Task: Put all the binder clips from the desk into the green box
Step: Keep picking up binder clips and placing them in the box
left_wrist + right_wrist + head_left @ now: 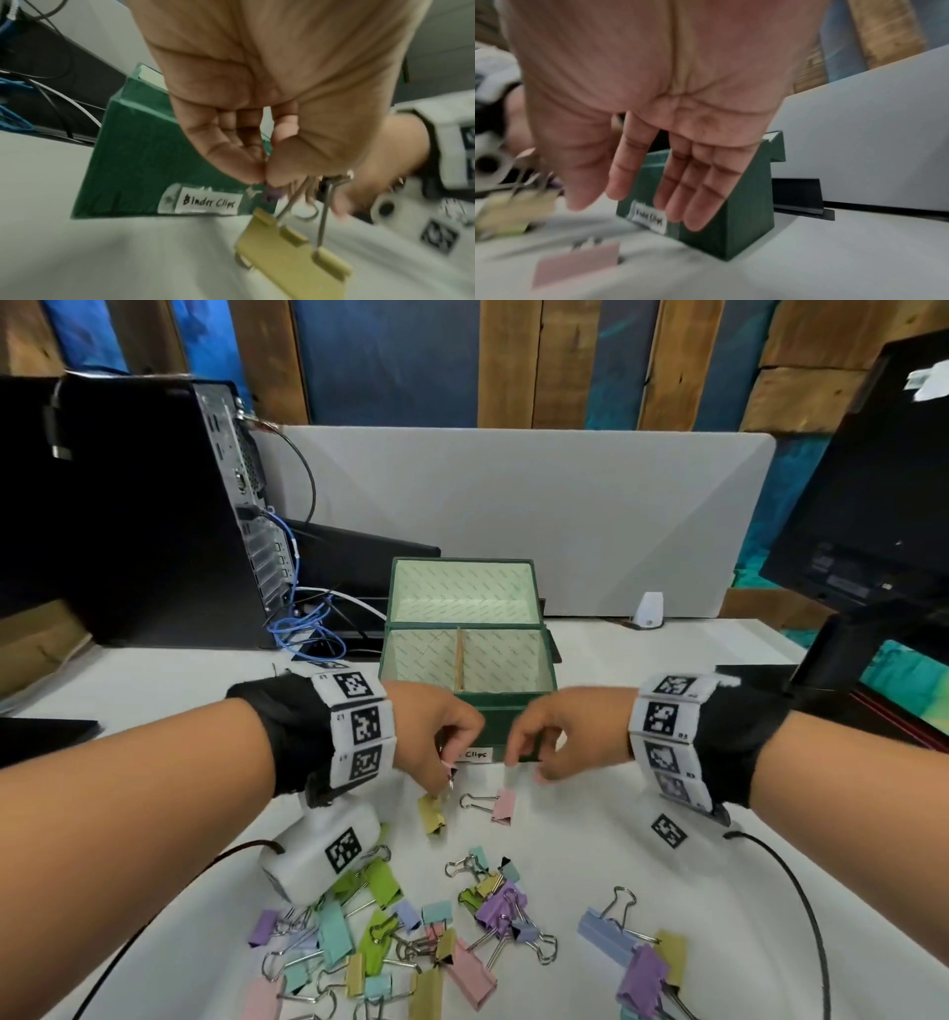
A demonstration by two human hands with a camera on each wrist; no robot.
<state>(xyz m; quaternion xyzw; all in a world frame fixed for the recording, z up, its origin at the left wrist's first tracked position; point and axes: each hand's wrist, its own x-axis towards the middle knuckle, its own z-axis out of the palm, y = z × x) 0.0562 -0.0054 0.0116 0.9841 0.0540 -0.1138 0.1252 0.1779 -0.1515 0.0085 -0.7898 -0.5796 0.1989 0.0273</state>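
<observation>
Computer tower (128, 516), cables (303, 618), monitor (873, 495)

Both forearms reached in from the near corners, wrists wrapped in black straps and marker bands. The left hand (434, 737) hung palm down, its fingertips (253, 172) curled and pinched together. The right hand (557, 737), just to its right, hung slack with fingers (706, 194) loose and straight.

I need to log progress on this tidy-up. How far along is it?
Barely started: both compartments of the open green box look empty. In hand: the left hand pinches the wire handles of a yellow clip, and maybe a second one. The right hand holds nothing. Left: a pink clip and the big pile on the desk.
</observation>
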